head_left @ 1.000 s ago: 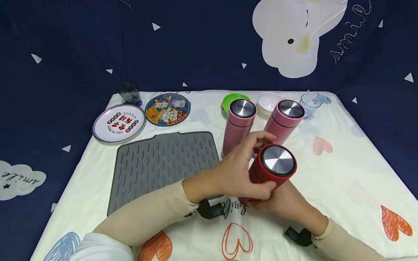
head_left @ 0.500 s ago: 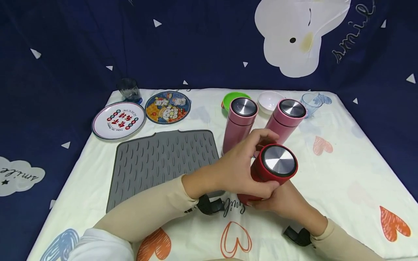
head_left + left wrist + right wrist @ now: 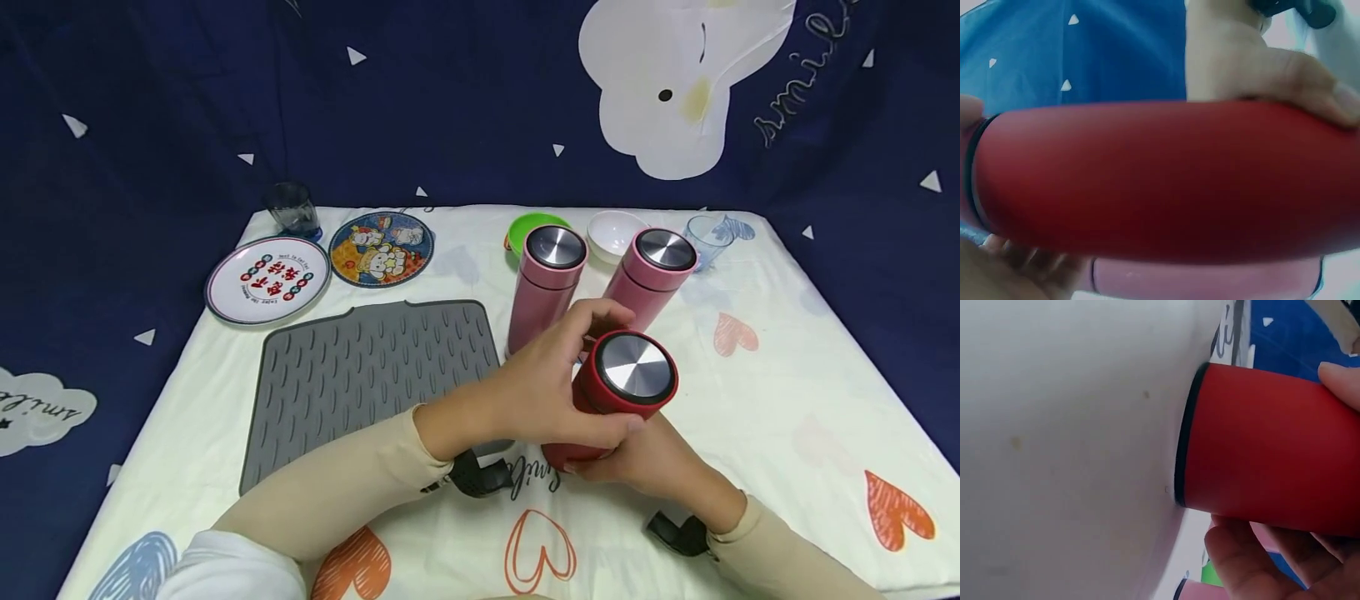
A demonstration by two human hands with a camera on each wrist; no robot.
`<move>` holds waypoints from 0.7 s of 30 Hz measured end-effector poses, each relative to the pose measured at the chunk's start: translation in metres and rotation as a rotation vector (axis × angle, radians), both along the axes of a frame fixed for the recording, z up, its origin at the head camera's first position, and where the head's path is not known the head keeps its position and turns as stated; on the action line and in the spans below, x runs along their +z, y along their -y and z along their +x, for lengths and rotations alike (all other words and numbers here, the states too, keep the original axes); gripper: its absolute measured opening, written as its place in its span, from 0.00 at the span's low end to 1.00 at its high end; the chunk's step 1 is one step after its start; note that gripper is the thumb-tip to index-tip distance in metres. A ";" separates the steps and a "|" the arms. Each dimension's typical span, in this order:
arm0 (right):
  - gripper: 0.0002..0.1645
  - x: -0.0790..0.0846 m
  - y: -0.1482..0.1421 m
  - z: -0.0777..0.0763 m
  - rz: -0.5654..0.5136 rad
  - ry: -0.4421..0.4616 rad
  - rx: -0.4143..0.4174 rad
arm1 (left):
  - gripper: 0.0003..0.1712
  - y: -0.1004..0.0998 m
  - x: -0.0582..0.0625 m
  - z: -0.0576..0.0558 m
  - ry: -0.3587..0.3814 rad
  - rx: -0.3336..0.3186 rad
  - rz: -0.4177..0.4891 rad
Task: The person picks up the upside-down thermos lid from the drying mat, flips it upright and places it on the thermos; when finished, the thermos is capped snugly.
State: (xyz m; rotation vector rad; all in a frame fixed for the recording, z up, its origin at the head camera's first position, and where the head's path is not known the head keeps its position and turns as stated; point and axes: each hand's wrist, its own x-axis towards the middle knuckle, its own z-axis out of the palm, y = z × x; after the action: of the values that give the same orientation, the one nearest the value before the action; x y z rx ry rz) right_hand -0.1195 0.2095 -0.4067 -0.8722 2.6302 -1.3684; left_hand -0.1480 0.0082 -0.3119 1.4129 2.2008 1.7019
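A red thermos bottle (image 3: 633, 371) with a silver-topped, black-edged lid stands slightly tilted between my hands. My left hand (image 3: 551, 392) grips it near the lid, thumb on the near side and fingers round the far side. Lower down, my right hand (image 3: 648, 462) holds the body, its thumb across the front; the head view hides most of its fingers. In the right wrist view, the bottle's black base (image 3: 1188, 437) is at the white tablecloth. Just behind are two upright pink thermos bottles, one on the left (image 3: 546, 287) and one on the right (image 3: 651, 275).
Left of the bottles lies a grey ridged mat (image 3: 375, 375). Beyond it are a white plate (image 3: 267, 281), a patterned round plate (image 3: 381, 250) and a dark glass (image 3: 292, 210). A green bowl (image 3: 525, 225), a white bowl (image 3: 615, 233) and a clear glass (image 3: 707, 240) stand along the back.
Both hands keep the same hold on the red thermos bottle. The whole head view shifts slightly; nothing else has visibly moved.
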 end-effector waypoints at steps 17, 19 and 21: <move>0.33 0.001 -0.001 0.002 0.012 0.016 0.022 | 0.54 -0.001 -0.001 0.004 -0.024 0.044 0.012; 0.34 0.002 0.000 0.000 0.009 0.027 0.029 | 0.52 0.000 -0.001 0.005 -0.023 0.092 -0.006; 0.34 0.003 0.000 -0.002 0.024 0.033 0.029 | 0.49 0.001 0.000 0.005 -0.033 0.137 -0.021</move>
State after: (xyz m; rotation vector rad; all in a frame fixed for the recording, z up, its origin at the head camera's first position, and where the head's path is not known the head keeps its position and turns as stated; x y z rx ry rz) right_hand -0.1210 0.2091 -0.4040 -0.8734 2.5939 -1.3302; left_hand -0.1433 0.0070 -0.3123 1.3235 2.3767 1.7019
